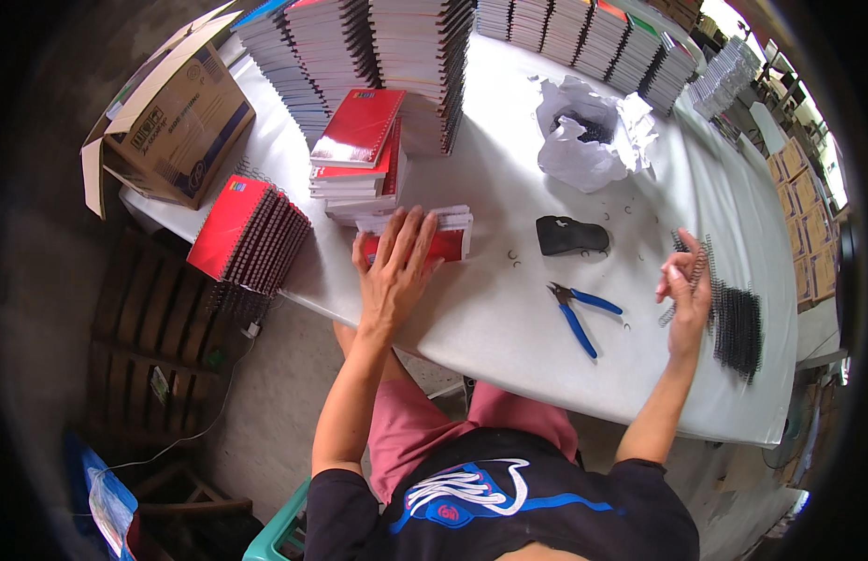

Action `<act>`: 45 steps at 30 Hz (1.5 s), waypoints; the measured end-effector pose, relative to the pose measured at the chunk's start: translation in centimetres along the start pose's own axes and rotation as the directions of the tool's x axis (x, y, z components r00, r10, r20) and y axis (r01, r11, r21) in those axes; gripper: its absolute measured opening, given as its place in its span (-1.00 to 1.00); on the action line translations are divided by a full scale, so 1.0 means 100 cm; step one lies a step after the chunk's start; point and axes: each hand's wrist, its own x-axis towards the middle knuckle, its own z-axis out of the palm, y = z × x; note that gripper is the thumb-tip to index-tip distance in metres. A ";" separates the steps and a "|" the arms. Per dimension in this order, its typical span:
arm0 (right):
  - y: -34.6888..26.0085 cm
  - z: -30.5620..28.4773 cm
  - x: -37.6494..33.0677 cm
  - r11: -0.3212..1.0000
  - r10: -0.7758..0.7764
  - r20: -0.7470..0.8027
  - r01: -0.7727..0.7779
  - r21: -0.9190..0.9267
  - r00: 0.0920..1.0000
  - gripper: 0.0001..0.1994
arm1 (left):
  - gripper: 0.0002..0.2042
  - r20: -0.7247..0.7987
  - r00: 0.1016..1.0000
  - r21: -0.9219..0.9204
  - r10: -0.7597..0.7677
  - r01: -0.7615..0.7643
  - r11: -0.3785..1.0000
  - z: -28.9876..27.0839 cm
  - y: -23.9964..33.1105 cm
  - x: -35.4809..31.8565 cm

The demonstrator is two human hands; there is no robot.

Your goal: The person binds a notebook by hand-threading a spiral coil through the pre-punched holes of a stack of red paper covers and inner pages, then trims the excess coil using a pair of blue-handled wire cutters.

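The left hand (394, 266) lies palm down over the red notebook (448, 245), near the bench's (490, 323) near edge; its grip is not closed, the fingers nearly straight across the cover. White sheets stick out past the cover at the far side and the right end, so an uneven push could skew them further, and a pull toward the body could drag them over the edge.

The right hand (686, 294) has its grip closed on at least 1 dark coil (701, 266), just beside the heap (738, 325) of coils. Too tight a pinch might bend the wire; its loops could also snag the heap and pull others along, since they lie packed close.

Between the 2 hands, the cutters (566, 299) lie with handles spread, blades pointing away from the body. A forearm sweeping across could knock them. Loose clippings (513, 256) dot the bench near the black case (571, 236); they could scratch a cover or prick a finger if paper slides over them.

At left, the bound pile (230, 229) sits at the bench's edge, where an elbow bump might tip it. The stepped stack (359, 131) behind the left hand looks uneven, so a nudge could make it slip.
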 end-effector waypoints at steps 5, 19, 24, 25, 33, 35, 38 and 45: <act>-0.014 0.052 -0.008 0.997 0.042 0.205 -0.054 0.052 0.978 -0.63 | -0.44 0.002 0.999 0.138 0.049 -0.049 0.989 0.007 -0.002 -0.010; -0.027 0.141 0.007 0.992 -0.064 0.530 0.113 -0.061 0.846 -0.66 | -0.76 -0.107 0.990 0.211 0.088 -0.064 0.975 0.001 0.005 -0.011; -0.009 0.139 0.003 0.976 -0.135 0.505 0.202 -0.079 0.853 -0.64 | -0.71 -0.074 0.989 0.214 0.132 -0.113 0.970 -0.005 0.006 -0.012; -0.009 0.138 0.002 0.974 -0.123 0.513 0.201 -0.100 0.850 -0.64 | -0.70 -0.067 0.988 0.195 0.138 -0.123 0.973 -0.006 0.008 -0.013; -0.024 0.119 0.001 0.992 0.074 0.501 -0.113 0.048 0.863 -0.63 | -0.65 -0.014 0.998 -0.038 -0.054 0.054 0.998 -0.020 0.027 0.004; -0.029 0.109 0.001 0.974 0.115 0.516 -0.197 0.108 0.849 -0.62 | -0.67 0.007 0.998 -0.066 -0.068 0.069 0.995 -0.015 0.029 0.006; -0.034 0.096 0.001 0.988 0.076 0.549 -0.138 0.072 0.832 -0.63 | -0.73 -0.123 0.992 -0.080 0.022 -0.032 0.996 -0.021 0.041 0.001; -0.018 0.075 -0.014 0.988 0.006 0.555 0.082 -0.134 0.832 -0.77 | -0.51 -0.043 0.990 -0.169 -0.137 0.128 0.977 -0.024 0.086 -0.026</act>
